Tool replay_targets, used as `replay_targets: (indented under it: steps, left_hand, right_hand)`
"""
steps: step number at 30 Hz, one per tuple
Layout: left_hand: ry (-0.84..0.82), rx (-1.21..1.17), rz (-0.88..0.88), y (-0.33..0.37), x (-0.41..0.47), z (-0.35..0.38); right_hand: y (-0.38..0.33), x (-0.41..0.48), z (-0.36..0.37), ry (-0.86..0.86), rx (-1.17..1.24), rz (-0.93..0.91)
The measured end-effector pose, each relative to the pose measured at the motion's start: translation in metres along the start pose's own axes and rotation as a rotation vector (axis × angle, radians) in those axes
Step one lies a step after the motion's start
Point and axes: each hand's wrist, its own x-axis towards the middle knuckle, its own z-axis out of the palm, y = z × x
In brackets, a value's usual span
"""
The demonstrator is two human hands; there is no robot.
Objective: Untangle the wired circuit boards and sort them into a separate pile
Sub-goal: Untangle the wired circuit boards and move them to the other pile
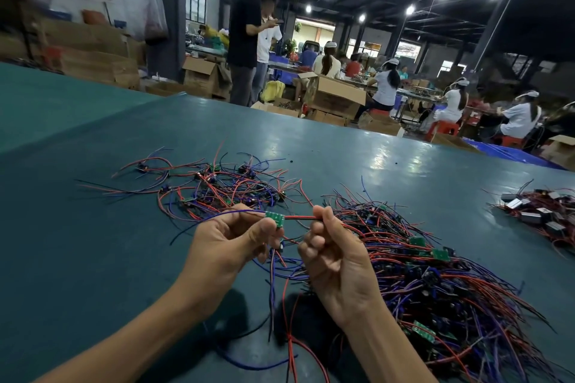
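My left hand (228, 246) pinches a small green rectangular circuit board (275, 219). My right hand (334, 255) grips its red wire (300, 218), stretched level between them over the teal desk (93, 227). The wire trails right into the dense tangled heap (435, 283). The looser sorted pile (217, 186) lies ahead, nearer my left hand.

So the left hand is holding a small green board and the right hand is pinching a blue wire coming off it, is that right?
Not quite. The head view shows the left hand holding the small green board, but the wire pinched by the right hand is red, not blue.
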Motion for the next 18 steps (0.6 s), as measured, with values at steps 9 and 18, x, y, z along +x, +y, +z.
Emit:
replay_targets:
  steps: [9,18]
  left_hand:
    - [-0.006,0.009,0.026,0.001,-0.002,0.0]
    - [0.039,-0.293,-0.253,0.009,0.004,-0.008]
  right_hand:
    - [-0.005,-0.003,0.004,0.041,0.014,0.012]
    - [-0.07,-0.015,0.015,0.105,-0.533,-0.097]
